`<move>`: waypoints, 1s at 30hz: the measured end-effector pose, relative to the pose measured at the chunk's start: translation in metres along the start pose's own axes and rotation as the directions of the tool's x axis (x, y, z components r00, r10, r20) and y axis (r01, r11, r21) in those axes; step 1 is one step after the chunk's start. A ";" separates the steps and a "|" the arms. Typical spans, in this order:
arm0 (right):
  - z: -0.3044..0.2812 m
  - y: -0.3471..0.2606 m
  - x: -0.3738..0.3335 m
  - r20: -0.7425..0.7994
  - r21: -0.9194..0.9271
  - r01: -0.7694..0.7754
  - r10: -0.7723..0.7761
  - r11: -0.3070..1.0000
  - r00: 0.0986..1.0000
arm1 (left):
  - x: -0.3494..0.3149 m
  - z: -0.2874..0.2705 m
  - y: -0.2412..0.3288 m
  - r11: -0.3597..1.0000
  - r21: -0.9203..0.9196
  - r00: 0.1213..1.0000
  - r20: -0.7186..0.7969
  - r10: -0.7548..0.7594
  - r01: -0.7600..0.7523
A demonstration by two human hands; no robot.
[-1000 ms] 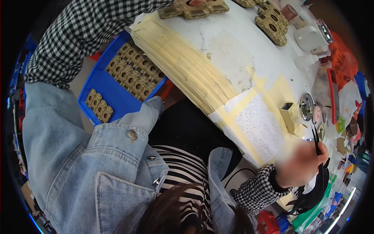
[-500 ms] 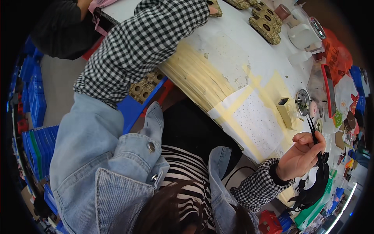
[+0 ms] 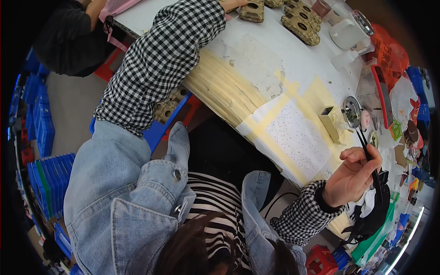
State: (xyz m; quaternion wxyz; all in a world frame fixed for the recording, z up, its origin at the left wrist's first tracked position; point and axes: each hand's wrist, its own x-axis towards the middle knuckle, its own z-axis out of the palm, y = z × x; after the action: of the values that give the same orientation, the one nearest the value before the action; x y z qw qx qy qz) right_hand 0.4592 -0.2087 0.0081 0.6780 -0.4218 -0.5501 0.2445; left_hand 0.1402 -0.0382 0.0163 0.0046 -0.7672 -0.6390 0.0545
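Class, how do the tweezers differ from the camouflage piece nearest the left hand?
The tweezers are slim and black; the camouflage piece is broad and mottled brown. The tweezers end in two points; the camouflage piece has an opening. The tweezers are in the right hand; the camouflage piece is by the left hand.

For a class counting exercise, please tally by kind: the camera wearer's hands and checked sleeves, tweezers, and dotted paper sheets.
Hands: 2 (left hand, partly out of frame; right hand)
Checked sleeves: 2 (left sleeve, right sleeve)
Tweezers: 1 pair
Dotted paper sheet: 1
Total: 6
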 end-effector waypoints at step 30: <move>-0.002 0.005 0.000 0.019 -0.028 -0.030 0.031 0.999 0.999 | 0.012 -0.019 -0.038 0.969 -0.192 0.984 0.116 -0.132 0.153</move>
State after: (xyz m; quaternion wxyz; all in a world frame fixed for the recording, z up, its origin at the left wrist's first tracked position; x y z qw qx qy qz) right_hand 0.4612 -0.2072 0.0039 0.6630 -0.4371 -0.5535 0.2511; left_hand 0.1071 -0.0185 0.0371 -0.1014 -0.7121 -0.6941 0.0288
